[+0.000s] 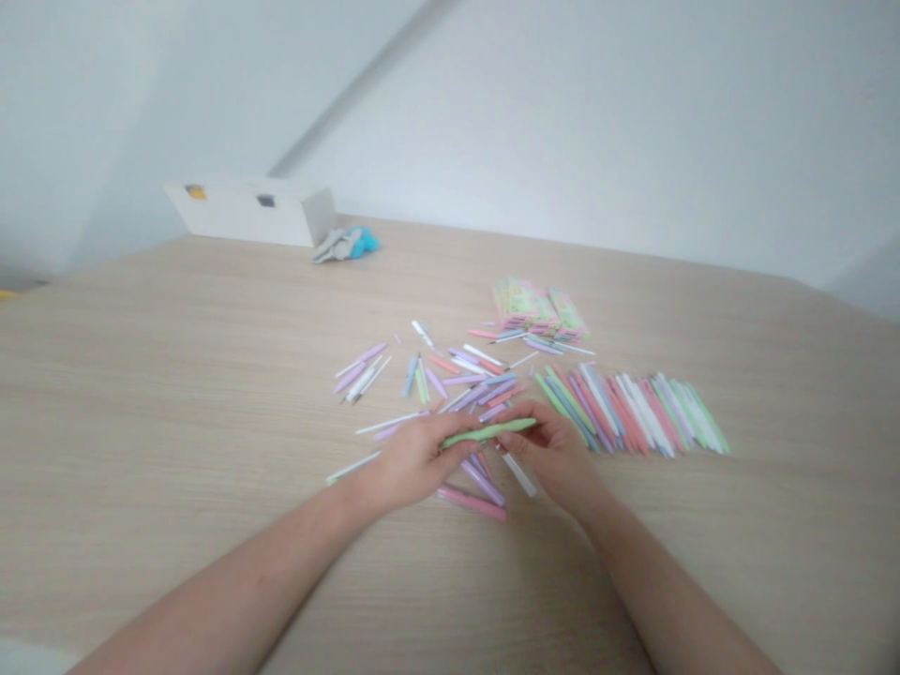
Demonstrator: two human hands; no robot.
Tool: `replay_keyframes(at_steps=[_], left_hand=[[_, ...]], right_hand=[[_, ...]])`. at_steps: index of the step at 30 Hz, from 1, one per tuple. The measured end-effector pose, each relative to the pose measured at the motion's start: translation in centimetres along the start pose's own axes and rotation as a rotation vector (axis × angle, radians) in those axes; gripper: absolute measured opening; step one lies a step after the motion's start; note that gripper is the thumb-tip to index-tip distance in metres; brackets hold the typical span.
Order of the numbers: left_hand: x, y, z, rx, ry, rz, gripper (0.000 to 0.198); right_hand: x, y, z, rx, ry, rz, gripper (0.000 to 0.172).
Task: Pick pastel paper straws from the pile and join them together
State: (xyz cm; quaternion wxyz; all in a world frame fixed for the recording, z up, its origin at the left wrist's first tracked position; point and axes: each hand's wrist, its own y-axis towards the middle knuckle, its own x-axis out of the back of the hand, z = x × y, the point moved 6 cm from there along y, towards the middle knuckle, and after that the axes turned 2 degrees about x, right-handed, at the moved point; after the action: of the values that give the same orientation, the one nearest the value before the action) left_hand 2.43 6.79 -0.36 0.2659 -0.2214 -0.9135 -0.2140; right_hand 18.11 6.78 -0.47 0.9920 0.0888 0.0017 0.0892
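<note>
A light green pen [490, 431] is held level between my two hands, above the loose pen parts. My left hand [413, 457] pinches its left end between thumb and fingers. Around its right end the fingers of my right hand [559, 457] are closed. Beneath and beyond my hands lie scattered pen barrels and thin white refills [485, 366] in purple, pink, blue, white and green. A pink barrel [472, 503] and a purple barrel [484, 482] rest just below my hands. To the right, a slanted row of pens [637, 410] lies side by side.
Behind the loose parts sits a stack of small printed packets [538, 307] with pink edges. At the back left stands a white box [246, 214], with a crumpled grey and blue item [348, 243] beside it. A pale wall [597, 131] borders the wooden table [175, 394].
</note>
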Motion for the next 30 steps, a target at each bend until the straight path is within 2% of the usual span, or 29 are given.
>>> replay_keyframes(at_steps=[7, 17, 26, 30], left_hand=[[-0.1, -0.1, -0.2, -0.012, 0.049, 0.004, 0.023], [-0.1, -0.2, -0.4, -0.018, 0.171, -0.012, 0.019], [-0.3, -0.2, -0.5, -0.041, 0.254, 0.031, 0.020], [-0.2, 0.0, -0.4, -0.005, 0.250, 0.045, 0.020]], right_hand=[[0.0, -0.1, 0.0, -0.049, -0.081, -0.004, 0.021], [-0.5, -0.2, 0.0, -0.049, -0.221, 0.056, 0.018], [-0.4, -0.4, -1.4, -0.095, -0.380, 0.117, 0.035], [-0.3, -0.3, -1.3, -0.113, -0.359, 0.143, 0.034]])
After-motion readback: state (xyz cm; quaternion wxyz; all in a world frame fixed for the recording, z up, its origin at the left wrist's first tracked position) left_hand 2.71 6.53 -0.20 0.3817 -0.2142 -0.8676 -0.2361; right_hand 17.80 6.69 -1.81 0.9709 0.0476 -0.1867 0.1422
